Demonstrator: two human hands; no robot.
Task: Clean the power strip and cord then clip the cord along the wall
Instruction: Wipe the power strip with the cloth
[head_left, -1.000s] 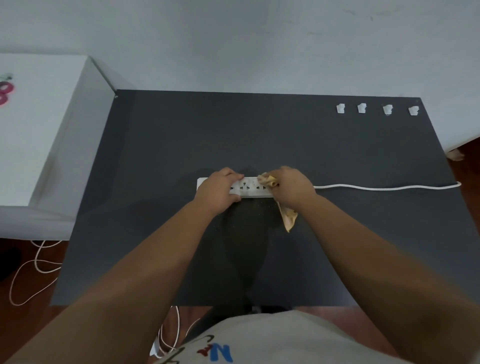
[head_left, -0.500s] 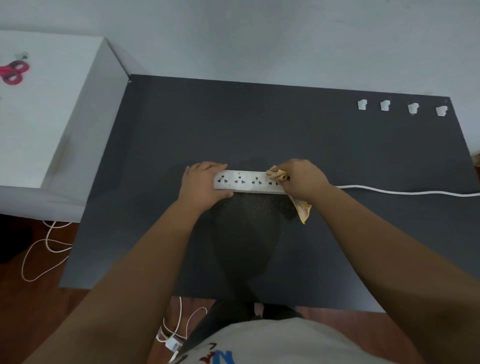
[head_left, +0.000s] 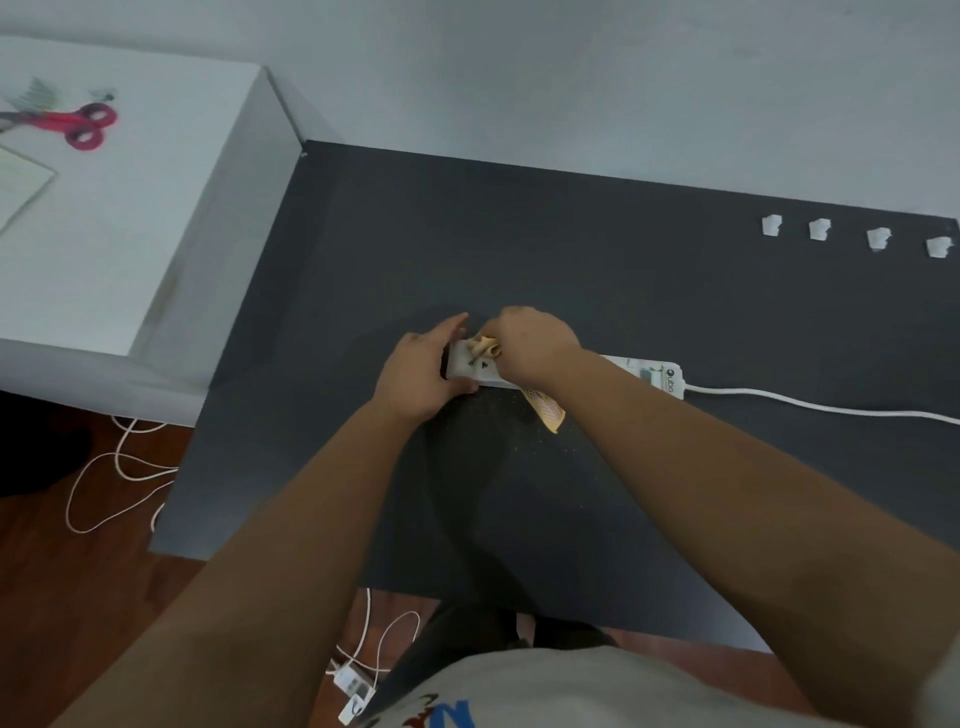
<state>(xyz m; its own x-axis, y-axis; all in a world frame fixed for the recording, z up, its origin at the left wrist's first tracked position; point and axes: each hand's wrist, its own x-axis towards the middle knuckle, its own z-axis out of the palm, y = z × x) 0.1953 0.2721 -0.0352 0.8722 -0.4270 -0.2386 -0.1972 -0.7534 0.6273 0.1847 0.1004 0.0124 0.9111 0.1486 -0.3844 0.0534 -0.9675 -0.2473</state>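
A white power strip (head_left: 647, 373) lies on the dark table (head_left: 623, 270). Its white cord (head_left: 821, 408) runs off to the right. My left hand (head_left: 423, 371) grips the strip's left end, thumb on the near edge and fingers over the far side. My right hand (head_left: 530, 343) presses a crumpled yellow cloth (head_left: 548, 413) onto the sockets near that left end; a corner of the cloth hangs below my wrist. The middle of the strip is hidden under my right hand. Several white cord clips (head_left: 820, 229) stand in a row at the table's far right.
A white cabinet (head_left: 156, 218) stands to the left with red scissors (head_left: 78, 124) and a paper on top. The pale wall (head_left: 571, 78) runs behind the table. Loose white cables (head_left: 104, 467) lie on the wooden floor at left and below the table's front edge.
My right hand has slid the cloth leftward along the strip toward my left hand, uncovering the strip's right end. The camera has turned left, shifting the scene rightward.
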